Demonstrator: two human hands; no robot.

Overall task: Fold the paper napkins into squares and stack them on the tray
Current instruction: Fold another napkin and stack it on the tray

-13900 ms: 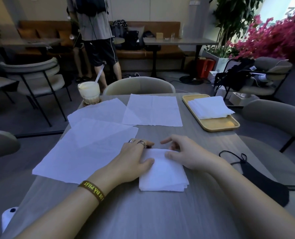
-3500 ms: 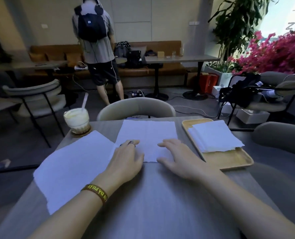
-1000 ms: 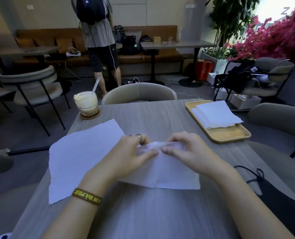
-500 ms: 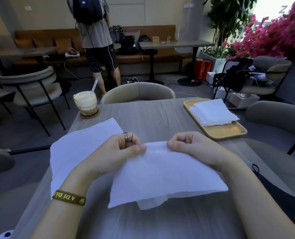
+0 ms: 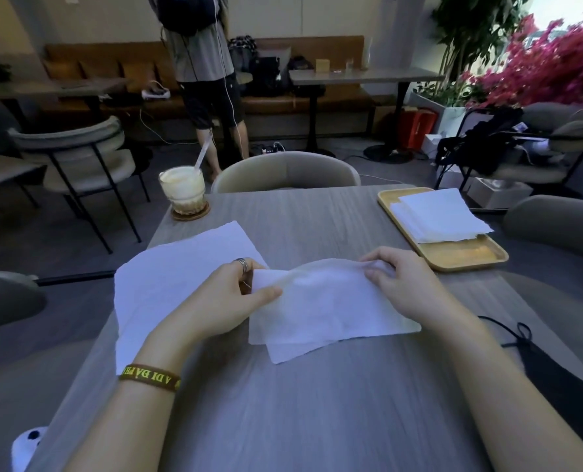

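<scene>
Two napkins are not yet on the tray, so the task reads as well under way but unfinished.

Nearest, on the grey counter (image 5: 300,410), lies the half-folded napkin (image 5: 327,311). It is doubled over once, and the layers are not squared up: a corner of the lower layer pokes out past the near edge. The left hand (image 5: 229,301) pinches its far left corner between thumb and fingers, and the right hand (image 5: 399,284) pinches the far right corner, so the far edge is lifted in a slight arch between them. By my reckoning this sheet needs its edges lined up and at least one more fold before it is a square.

Just left of it, partly under the left hand, the unfolded napkin (image 5: 178,284) lies flat on the counter, untouched. A black face mask (image 5: 555,366) sits at the near right edge.

Farther right, the wooden tray (image 5: 453,260) holds a stack of folded napkins (image 5: 440,216) in its far half. They sit a little askew and I cannot count them. The tray's near half is bare wood.

At the far left corner a glass (image 5: 182,192) on a coaster (image 5: 190,214) holds a pale, creamy drink with a straw (image 5: 203,153).
</scene>
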